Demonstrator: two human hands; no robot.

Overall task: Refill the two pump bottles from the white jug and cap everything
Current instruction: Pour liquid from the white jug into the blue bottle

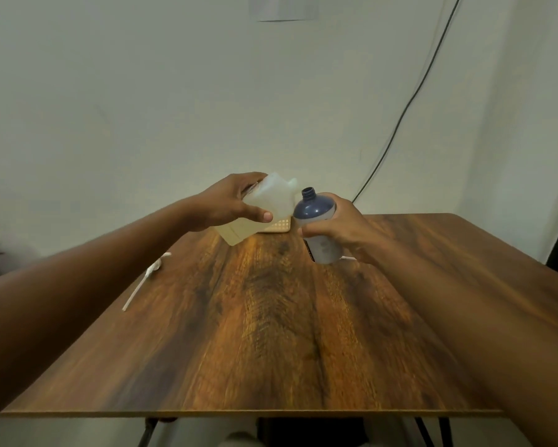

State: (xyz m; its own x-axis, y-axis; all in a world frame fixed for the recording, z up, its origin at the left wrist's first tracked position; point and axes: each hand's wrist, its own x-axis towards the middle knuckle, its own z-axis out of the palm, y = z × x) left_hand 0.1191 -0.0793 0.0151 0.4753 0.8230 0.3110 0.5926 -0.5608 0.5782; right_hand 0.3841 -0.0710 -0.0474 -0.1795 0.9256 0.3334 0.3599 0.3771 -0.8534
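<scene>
Foreground: dark wood-grain tabletop (271, 333), front edge low in frame; both forearms reach in from lower corners. Left-centre on the top: loose white pump head w/ long dip tube (147, 279), lying flat, apart from the hands. Mid-frame, right: right hand (345, 230) w/ fingers wrapped round a dark blue round plastic bottle w/ pale label (319, 227), neck open, uncapped, tilted left, held above the table. Mid-frame, left: left hand (229, 204) grips a translucent white squarish plastic jug (264, 208), tipped w/ spout toward bottle neck, nearly touching. Behind both: small cream perforated basket (279, 225), mostly hidden. Rear: pale wall (142, 91), black cable (409, 104) running down upper right.
</scene>
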